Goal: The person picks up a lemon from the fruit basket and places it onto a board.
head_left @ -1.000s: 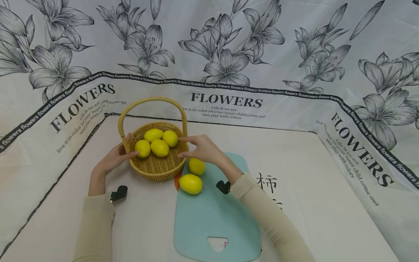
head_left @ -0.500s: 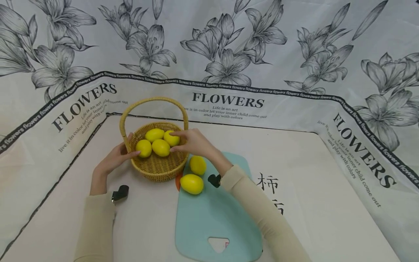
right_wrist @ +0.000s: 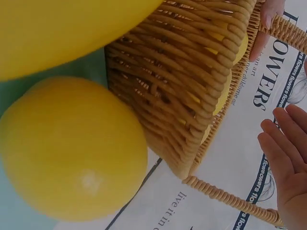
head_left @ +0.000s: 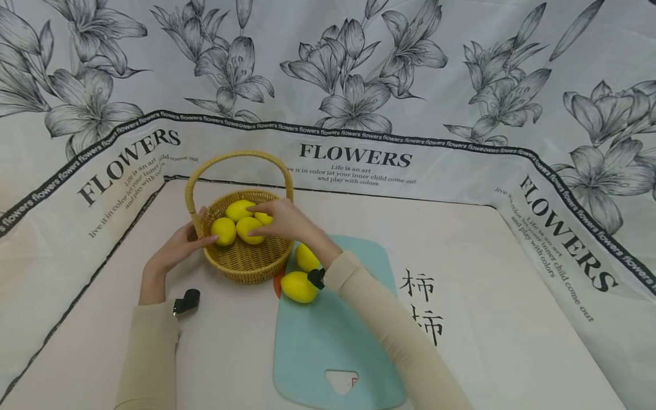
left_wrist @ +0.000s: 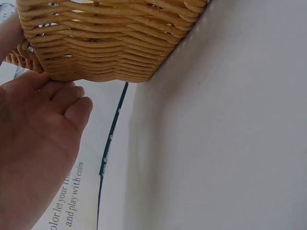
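A wicker basket (head_left: 251, 274) with a tall handle stands at the left on the table, several yellow lemons (head_left: 222, 232) inside it. My left hand (head_left: 176, 245) grips its left side, thumb over the rim; in the left wrist view the fingers (left_wrist: 72, 103) curl against the outer wall. Over the lemons at the basket's right reaches my right hand (head_left: 292, 223), partly covering them. Its fingers (right_wrist: 280, 148) look extended in the right wrist view, with nothing gripped between them.
Two more lemons (head_left: 299, 286) lie on the upper left of a light blue cutting board (head_left: 338, 330), close beside the basket. Black characters (head_left: 421, 287) are printed on the white tabletop to the right. A floral cloth (head_left: 353, 74) hangs behind and at the sides.
My right hand has moved left from the basket's right rim to over the lemons inside. The left hand keeps its hold, and the basket and lemons stay put.
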Motion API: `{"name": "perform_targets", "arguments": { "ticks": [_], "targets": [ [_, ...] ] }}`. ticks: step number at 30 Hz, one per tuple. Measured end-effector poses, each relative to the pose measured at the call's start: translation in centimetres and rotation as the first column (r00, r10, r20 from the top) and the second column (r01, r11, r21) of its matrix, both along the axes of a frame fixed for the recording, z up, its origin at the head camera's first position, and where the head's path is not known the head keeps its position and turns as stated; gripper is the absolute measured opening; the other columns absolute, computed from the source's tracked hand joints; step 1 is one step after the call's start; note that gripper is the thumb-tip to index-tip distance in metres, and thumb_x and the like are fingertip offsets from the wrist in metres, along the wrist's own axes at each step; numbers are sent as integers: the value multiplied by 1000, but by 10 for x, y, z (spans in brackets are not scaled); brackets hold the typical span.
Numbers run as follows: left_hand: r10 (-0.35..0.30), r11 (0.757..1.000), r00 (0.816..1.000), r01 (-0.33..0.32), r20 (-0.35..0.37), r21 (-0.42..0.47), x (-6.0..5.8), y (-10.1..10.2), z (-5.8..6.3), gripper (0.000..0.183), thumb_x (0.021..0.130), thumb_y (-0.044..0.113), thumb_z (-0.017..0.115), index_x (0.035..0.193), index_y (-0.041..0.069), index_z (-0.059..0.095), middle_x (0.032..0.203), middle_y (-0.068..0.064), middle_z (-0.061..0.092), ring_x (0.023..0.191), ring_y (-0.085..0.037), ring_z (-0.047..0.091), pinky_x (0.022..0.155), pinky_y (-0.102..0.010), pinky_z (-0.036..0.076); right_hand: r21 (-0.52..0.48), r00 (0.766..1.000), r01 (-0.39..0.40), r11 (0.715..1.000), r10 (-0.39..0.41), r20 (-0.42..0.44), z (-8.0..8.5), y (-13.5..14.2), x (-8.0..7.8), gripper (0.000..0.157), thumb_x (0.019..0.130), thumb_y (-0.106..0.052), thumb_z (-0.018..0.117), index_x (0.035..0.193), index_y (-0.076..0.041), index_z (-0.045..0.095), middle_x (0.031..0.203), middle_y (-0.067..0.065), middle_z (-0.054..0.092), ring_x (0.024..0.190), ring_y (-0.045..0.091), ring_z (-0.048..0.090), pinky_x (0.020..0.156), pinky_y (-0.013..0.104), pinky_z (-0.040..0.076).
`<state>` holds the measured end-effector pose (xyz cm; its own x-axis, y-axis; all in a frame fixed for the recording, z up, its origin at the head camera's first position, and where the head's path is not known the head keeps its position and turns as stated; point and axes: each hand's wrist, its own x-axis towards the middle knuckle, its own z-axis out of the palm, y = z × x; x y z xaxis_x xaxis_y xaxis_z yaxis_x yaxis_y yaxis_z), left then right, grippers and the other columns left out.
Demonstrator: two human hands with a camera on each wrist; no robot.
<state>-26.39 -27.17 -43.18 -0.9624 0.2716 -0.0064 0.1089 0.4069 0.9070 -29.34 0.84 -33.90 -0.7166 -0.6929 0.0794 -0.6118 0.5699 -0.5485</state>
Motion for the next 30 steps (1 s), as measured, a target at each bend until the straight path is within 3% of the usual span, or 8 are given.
{"name": "perform_targets", "arguments": {
  "ticks": [7, 17, 30],
  "targets": [
    [7, 1000, 1000, -7, 2, -7, -1, -3, -1, 87, 95, 33, 61, 155, 16, 1, 160, -13, 4, 144, -39, 10, 113, -59, 12, -7, 998, -6, 1000, 6, 70, 1, -13, -2, 58, 86, -34, 73, 136, -10, 57, 136, 3, 56, 126, 16, 50, 102, 26, 41],
    [10, 1000, 1000, -9, 9, -4, -1, -4, -2, 86, 96, 33, 61, 155, 16, 2, 159, -19, 8, 143, -41, 13, 113, -61, 13, -24, 992, -2, 1000, 5, 128, -4, -21, -15, 59, 86, -34, 74, 134, -6, 57, 135, 6, 57, 125, 19, 52, 101, 26, 42],
    [0, 1000, 1000, 0, 2, 2, 0, 0, -1, 86, 95, 33, 61, 155, 17, 2, 160, -14, 5, 144, -38, 10, 113, -59, 11, 126, 990, 45, 991, -61, 123, -17, -25, -30, 57, 84, -28, 76, 133, -6, 58, 132, 7, 59, 124, 18, 52, 101, 23, 41]
  ]
}}
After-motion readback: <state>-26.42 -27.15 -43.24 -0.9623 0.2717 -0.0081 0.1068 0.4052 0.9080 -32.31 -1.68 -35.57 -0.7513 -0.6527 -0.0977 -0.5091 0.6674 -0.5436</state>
